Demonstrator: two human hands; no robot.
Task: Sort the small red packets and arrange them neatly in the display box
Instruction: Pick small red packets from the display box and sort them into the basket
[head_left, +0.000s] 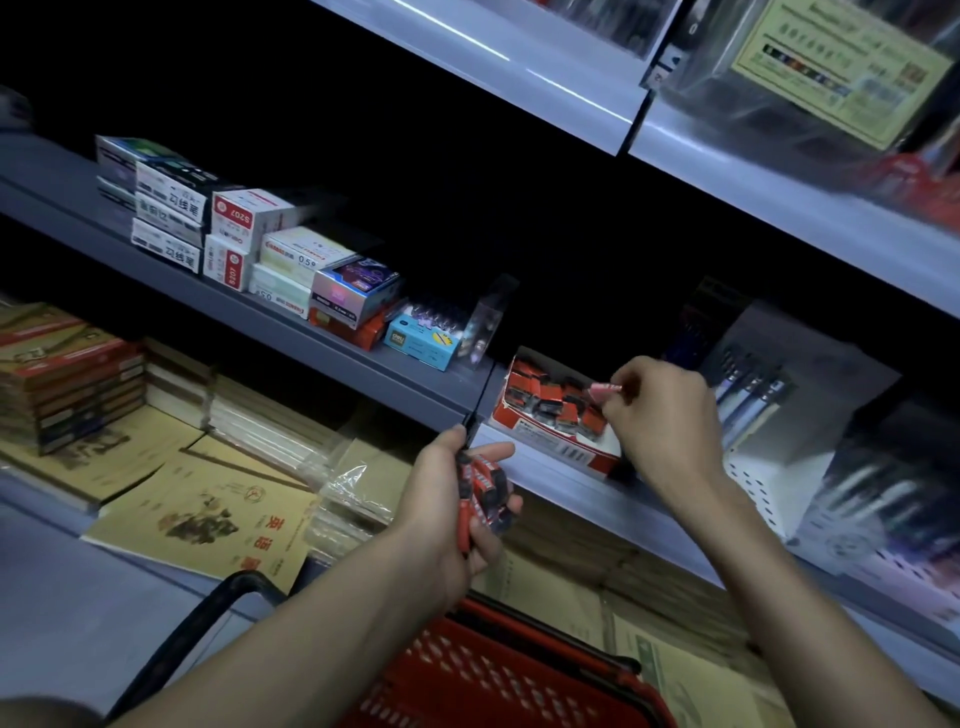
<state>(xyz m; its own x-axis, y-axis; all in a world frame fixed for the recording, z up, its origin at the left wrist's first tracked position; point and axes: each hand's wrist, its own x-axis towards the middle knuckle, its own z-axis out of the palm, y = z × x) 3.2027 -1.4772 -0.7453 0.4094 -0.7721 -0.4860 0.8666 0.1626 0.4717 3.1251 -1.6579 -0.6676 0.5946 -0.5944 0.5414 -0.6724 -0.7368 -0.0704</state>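
A red and white display box sits on the grey shelf, its top open, with several small red packets standing inside. My left hand is below and left of the box and grips a bunch of red packets. My right hand hovers over the right end of the box and pinches one small packet between thumb and fingers, just above the packets in the box.
Stacked stationery boxes fill the shelf to the left. A blue box and a clear case stand beside the display box. Books lie on the lower shelf. A red shopping basket hangs beneath my arms. Pen racks stand at right.
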